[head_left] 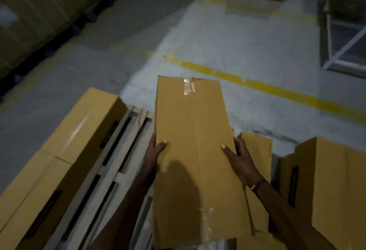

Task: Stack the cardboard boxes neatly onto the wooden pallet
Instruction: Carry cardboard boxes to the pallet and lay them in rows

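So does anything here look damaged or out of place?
The held box has crinkled, peeling tape at its far end. Right of it, another box has a ragged, torn-looking top edge. Otherwise nothing stands out.

We see only thumbs on top of box [195, 160]; fingers of left hand [156, 150] and right hand [238, 155] hidden behind its sides. Pallet [111, 174] below left fingers cut off. Far stacks [39, 8] blurred.

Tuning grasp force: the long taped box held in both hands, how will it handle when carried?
The box probably stays stiff: panels look flat, seam taped. Likely manageable weight, since the left hand and right hand hold it only by the sides. Its length could make it swing or tip endwise.
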